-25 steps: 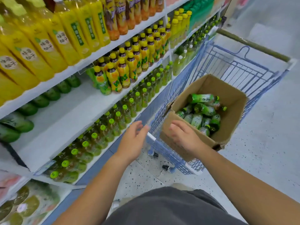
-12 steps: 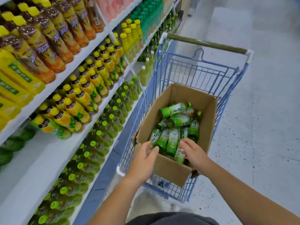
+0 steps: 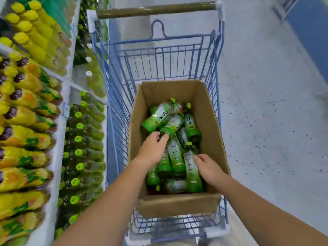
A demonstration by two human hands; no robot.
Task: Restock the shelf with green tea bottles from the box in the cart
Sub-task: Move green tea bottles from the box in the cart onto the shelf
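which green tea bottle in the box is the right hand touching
The rightmost green tea bottle at the near end, cap pointing away; the right hand touches its upper half with its fingertips.

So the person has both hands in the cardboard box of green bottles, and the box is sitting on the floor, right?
Not quite. The left hand and right hand are in the cardboard box of green bottles, but the box sits inside the blue cart, not on the floor. The head view shows it.
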